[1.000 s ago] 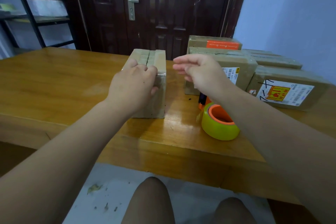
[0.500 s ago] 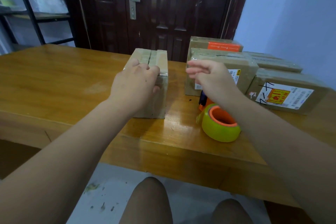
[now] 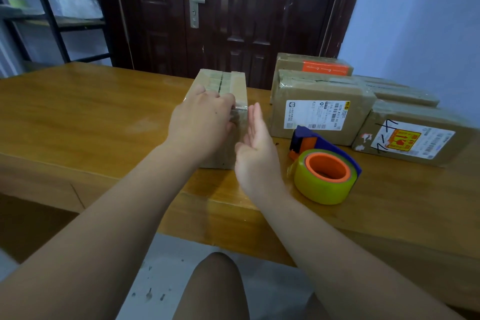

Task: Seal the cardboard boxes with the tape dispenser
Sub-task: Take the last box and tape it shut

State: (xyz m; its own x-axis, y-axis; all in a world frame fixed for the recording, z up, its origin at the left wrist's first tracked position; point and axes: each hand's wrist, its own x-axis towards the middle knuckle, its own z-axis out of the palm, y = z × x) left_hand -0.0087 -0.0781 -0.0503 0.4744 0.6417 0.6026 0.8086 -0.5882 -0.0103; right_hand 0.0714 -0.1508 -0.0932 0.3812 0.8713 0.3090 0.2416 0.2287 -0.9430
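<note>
The left hand [image 3: 205, 122] grips the box [image 3: 228, 156] with curled fingers. The right hand [image 3: 255, 148] is flat, holding nothing. It should press the tape [image 3: 239, 87] down firmly.

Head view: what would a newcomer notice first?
The tape dispenser, its yellow-green roll on an orange core, lies untouched on the table at near right. At centre the left hand grips the top edge of a small cardboard box, with the open right hand just beside it. Labelled boxes cluster at the far right.
</note>
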